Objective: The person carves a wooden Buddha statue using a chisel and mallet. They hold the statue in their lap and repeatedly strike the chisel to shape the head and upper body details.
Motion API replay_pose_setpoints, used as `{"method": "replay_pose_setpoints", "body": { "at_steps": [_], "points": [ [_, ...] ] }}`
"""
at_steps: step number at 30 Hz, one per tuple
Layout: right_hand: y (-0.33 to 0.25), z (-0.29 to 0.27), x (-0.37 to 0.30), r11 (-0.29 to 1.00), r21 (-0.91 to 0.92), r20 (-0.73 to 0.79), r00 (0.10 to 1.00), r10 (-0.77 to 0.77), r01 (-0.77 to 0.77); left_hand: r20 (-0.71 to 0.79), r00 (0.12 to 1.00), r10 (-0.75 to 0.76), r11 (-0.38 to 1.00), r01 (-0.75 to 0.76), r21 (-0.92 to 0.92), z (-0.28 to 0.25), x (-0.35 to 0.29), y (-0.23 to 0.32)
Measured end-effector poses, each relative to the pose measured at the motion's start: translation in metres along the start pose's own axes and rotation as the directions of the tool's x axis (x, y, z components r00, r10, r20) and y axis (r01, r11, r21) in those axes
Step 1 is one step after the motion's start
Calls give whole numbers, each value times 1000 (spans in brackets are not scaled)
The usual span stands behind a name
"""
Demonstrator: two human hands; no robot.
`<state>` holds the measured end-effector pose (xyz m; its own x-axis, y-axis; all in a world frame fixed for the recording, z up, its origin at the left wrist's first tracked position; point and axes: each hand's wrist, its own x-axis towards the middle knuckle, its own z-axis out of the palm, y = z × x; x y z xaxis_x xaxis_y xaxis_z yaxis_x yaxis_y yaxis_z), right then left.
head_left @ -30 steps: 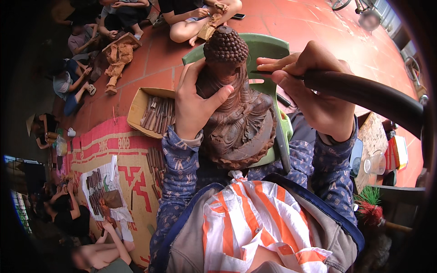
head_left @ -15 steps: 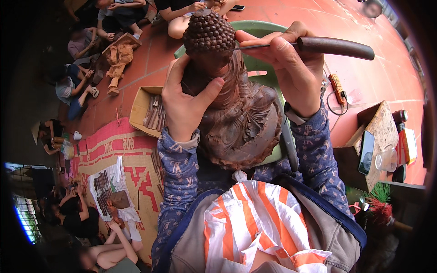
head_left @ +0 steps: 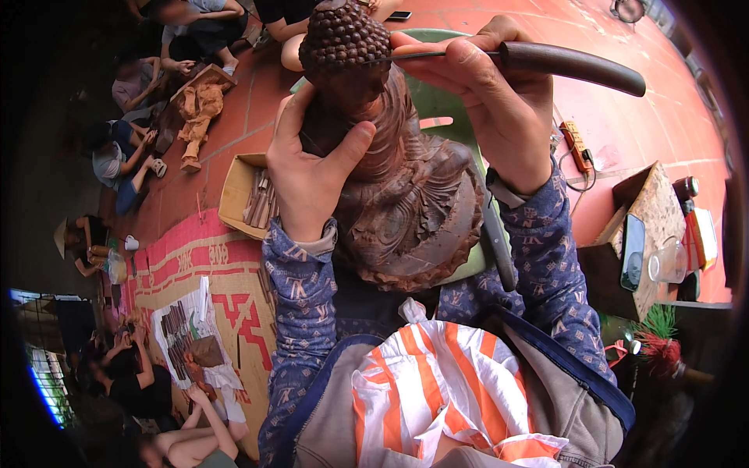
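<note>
A dark brown carved wooden Buddha statue (head_left: 409, 222) with a knobbed, curled hairstyle leans in front of me, seated above my lap. My left hand (head_left: 310, 175) is closed round its neck and shoulder, thumb across the front and fingers partly hidden behind. In my right hand (head_left: 503, 105) is a carving tool (head_left: 573, 67) with a dark wooden handle and thin metal shaft, pinched between thumb and fingers. Its shaft points left, and the tip meets the hairline above the statue's face. The right fingertips rest close beside the head. The exact blade shape cannot be made out.
A green basin (head_left: 437, 34) stands behind the statue. At left is a box (head_left: 232, 195) of carving tools; more tools (head_left: 175, 327) lie on a patterned mat. Right are an orange power strip (head_left: 576, 147) and a phone (head_left: 633, 251) on a wooden box. Other people sit at left.
The statue and both hands sit slightly higher and farther left in the picture, while the surroundings shift a little too. Both grips look the same, with the tool tip still at the hairline.
</note>
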<state>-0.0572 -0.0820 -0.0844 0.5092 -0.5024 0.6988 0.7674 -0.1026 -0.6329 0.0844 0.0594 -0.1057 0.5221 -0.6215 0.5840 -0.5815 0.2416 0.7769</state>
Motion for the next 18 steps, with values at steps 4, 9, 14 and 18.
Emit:
{"method": "replay_pose_setpoints", "body": {
  "at_steps": [4,9,14,18],
  "points": [
    [0,2,-1,1000,7,1,1000,-14,14,8,1000,10,1000,-10,-15,0,1,-1],
    [2,1,-2,999,11,9,999,-41,41,14,1000,10,999,-10,-48,1,1,-3],
    [1,0,-2,999,-25,7,1000,-31,31,8,1000,28,1000,-28,3,1,0,-5],
    [-2,-2,-2,999,-53,6,1000,1,-1,7,999,31,999,-32,30,1,0,-4]
  ]
}}
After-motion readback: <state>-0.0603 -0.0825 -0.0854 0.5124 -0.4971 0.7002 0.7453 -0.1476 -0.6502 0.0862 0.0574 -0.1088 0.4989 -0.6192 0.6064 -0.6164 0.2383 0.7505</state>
